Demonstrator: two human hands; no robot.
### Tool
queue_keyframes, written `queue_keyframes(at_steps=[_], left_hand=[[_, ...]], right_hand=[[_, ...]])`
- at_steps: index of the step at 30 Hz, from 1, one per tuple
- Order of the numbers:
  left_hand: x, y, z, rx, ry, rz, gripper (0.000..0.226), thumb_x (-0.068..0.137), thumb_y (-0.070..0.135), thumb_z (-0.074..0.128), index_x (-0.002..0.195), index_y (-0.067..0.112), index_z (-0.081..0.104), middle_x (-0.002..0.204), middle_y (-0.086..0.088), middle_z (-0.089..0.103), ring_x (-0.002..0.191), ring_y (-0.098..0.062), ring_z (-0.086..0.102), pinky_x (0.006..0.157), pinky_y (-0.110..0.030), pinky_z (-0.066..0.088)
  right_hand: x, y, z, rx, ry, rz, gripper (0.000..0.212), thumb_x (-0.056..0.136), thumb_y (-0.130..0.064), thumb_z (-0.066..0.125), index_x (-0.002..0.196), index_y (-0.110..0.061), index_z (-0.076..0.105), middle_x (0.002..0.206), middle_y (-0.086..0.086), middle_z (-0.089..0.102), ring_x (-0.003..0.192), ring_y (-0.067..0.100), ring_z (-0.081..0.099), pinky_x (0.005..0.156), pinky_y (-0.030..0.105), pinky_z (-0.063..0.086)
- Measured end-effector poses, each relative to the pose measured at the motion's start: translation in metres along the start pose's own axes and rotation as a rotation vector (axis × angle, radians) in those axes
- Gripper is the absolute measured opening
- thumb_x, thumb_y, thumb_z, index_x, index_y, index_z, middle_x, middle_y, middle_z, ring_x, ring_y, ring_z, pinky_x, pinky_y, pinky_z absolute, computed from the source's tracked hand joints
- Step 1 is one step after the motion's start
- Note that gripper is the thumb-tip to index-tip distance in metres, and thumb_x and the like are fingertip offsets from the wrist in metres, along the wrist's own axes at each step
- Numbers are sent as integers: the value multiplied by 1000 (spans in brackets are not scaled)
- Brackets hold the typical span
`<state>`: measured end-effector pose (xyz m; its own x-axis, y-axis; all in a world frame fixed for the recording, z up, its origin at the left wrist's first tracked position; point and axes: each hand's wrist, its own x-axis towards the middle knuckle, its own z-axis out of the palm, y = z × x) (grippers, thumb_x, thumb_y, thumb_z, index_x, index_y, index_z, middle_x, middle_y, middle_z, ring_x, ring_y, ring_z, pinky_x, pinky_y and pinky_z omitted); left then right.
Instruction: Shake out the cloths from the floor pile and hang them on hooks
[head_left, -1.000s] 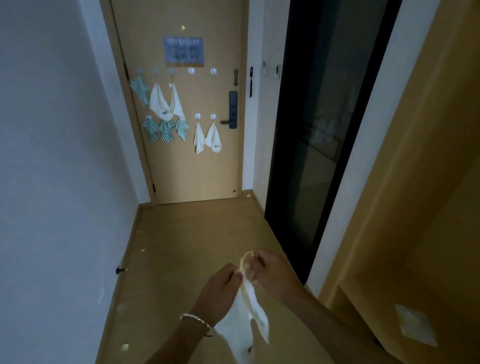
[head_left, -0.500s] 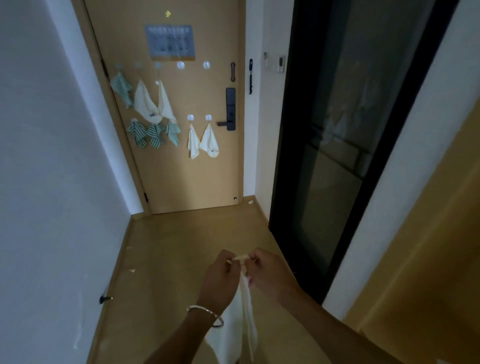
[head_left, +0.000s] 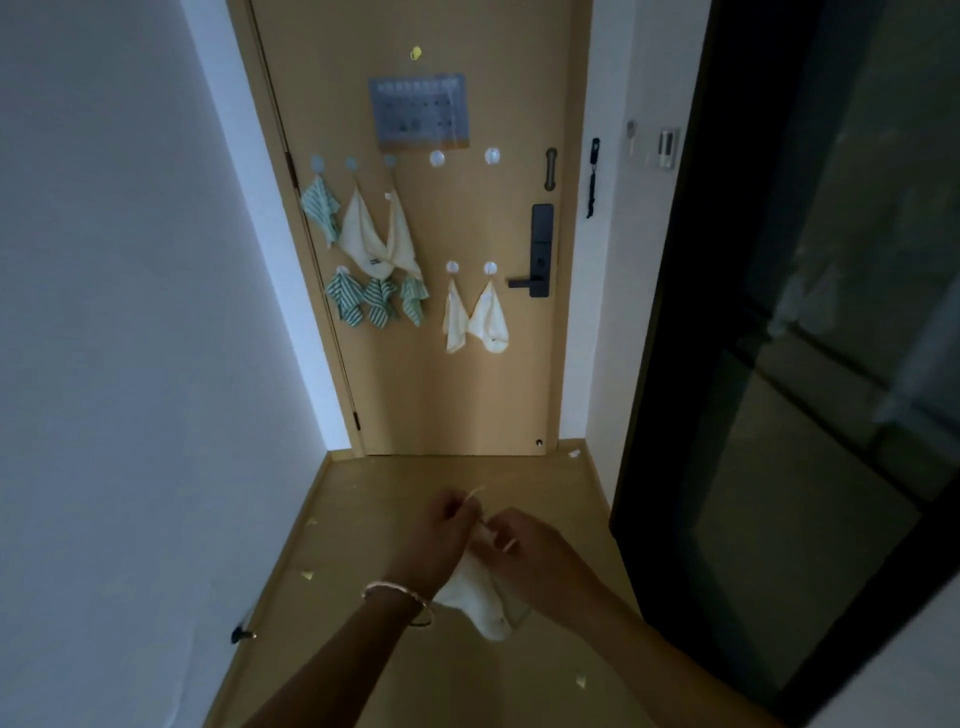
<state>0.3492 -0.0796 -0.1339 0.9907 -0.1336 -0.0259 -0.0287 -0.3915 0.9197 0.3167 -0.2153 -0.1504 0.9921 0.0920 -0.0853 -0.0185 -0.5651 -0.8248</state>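
Note:
A small cream cloth (head_left: 483, 603) hangs below my hands at the bottom centre of the head view. My left hand (head_left: 441, 540), with a bracelet on the wrist, pinches its thin loop at the top. My right hand (head_left: 524, 545) pinches the cloth just beside it. On the wooden door (head_left: 467, 374) ahead, two round hooks (head_left: 437, 158) in the upper row are bare. Green striped cloths (head_left: 379, 301) and cream cloths (head_left: 478, 319) hang from the other hooks.
The hallway is narrow, with a white wall (head_left: 130, 364) on the left and a dark glass door (head_left: 805, 364) on the right. A black door handle (head_left: 535, 254) sits right of the hooks. A doorstop (head_left: 240, 635) sticks out low on the left wall. Small scraps lie on the floor.
The door has come closer and more central in view. My hands have stayed together on the cloth's top, and the cloth now hangs shorter and more bunched.

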Motion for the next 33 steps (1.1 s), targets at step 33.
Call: queue_keyframes(at_steps=[33], left_hand=[[455,-59,-77,174,-156,65,18,95,28,49,86,25,65,86,1,68,80,-11,64,76,-31,55]], right_hand=[[464,-32,-85,-313,110,12,40,99,-31,41,61,-21,33,60,-3,41,57,12,41,58,31,32]])
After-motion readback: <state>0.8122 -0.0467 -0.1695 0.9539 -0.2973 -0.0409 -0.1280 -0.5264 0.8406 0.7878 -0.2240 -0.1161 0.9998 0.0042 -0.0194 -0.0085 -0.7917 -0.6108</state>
